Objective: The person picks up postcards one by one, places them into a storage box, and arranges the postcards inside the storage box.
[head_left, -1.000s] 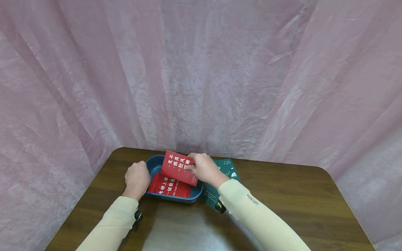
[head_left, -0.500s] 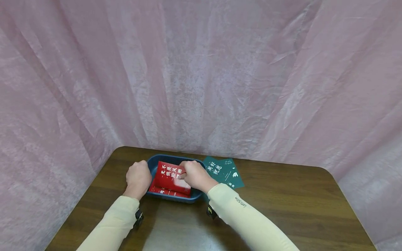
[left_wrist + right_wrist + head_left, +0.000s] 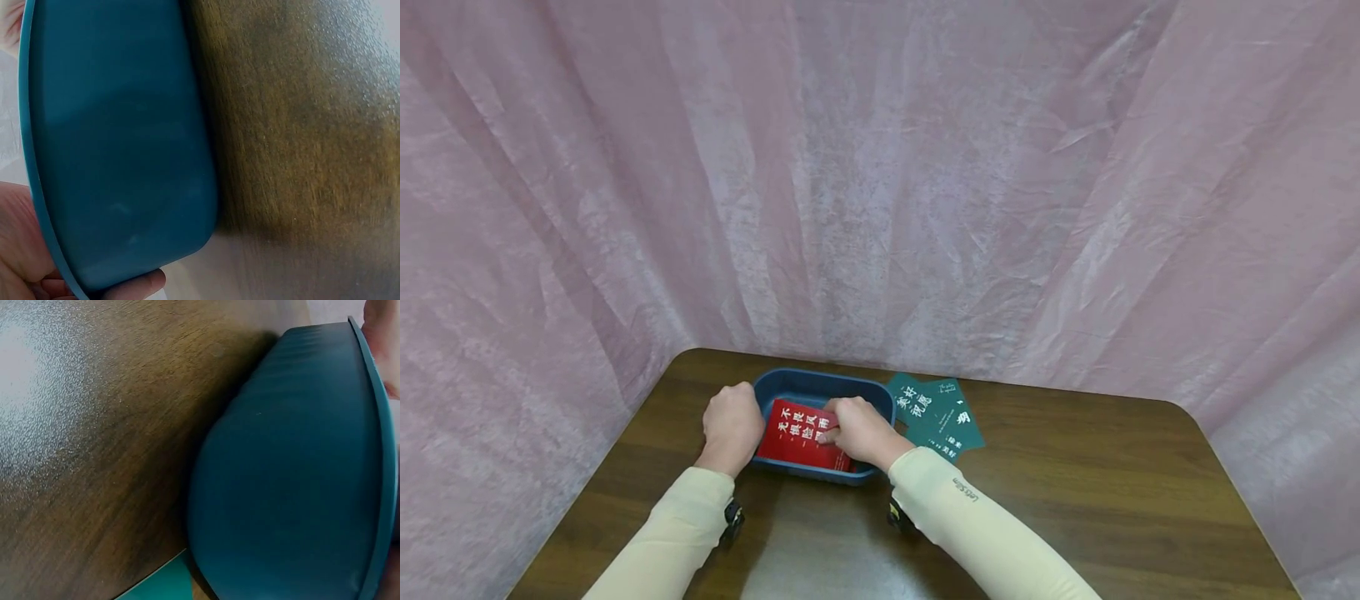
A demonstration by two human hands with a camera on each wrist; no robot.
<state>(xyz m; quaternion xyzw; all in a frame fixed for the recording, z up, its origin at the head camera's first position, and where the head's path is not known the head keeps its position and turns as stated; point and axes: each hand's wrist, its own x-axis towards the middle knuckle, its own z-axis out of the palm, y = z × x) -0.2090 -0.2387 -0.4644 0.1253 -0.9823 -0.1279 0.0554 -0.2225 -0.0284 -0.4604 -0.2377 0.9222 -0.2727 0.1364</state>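
Observation:
A blue plastic basin with rounded corners stands at the back left of the table. My left hand grips its left rim, and the left wrist view shows the fingers curled about the edge of the basin. Inside lies a red card with white Chinese characters. My right hand reaches over the right side and pinches this card's right part between thumb and fingers. A second red card beneath it is now hidden. From the right wrist, the basin's outer wall covers most of the hand.
Overlapping green cards with white lettering lie on the brown wooden table, just right of the basin. One green card's corner shows in the right wrist view. A pink curtain hangs behind the table's back edge.
My right hand has lowered the red card down and leftward into the basin, over the other red card. More of the green cards shows. The left hand keeps its hold on the rim.

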